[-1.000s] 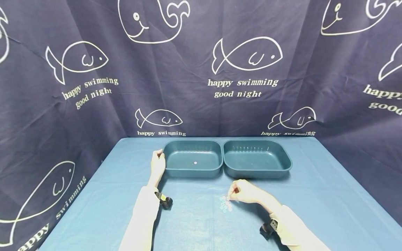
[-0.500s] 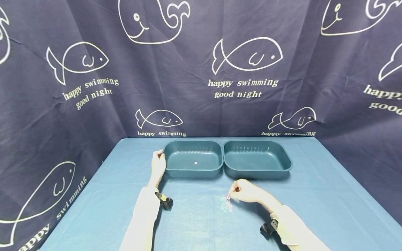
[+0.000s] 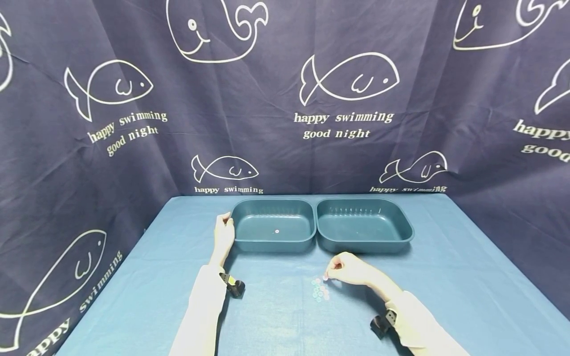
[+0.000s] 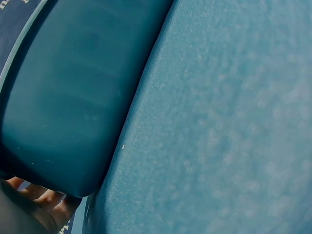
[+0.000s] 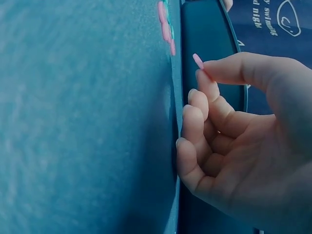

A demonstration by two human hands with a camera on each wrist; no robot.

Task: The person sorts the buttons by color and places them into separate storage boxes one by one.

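Two dark teal plastic bins stand side by side: a left bin (image 3: pixel 273 244) and a right bin (image 3: pixel 365 246). My left hand (image 3: pixel 224 233) holds the left end of the left bin; in the left wrist view its bent fingers (image 4: pixel 51 199) lie against that end, the thumb hidden. A pink button (image 5: pixel 198 61) is pinched between the thumb and index finger of my right hand (image 3: pixel 349 268), just above the cloth. Close by lies a small cluster of pink and pale teal buttons (image 3: pixel 317 293). One small button (image 3: pixel 277 231) lies inside the left bin.
A light blue cloth (image 3: pixel 276 316) covers the table. Behind and at the sides hangs a dark curtain (image 3: pixel 276 123) with white fish drawings and lettering. Each wrist carries a small black camera (image 3: pixel 380 325).
My right hand has risen slightly away from the cluster, with the pink button between its fingertips. The left hand and both bins keep their places.
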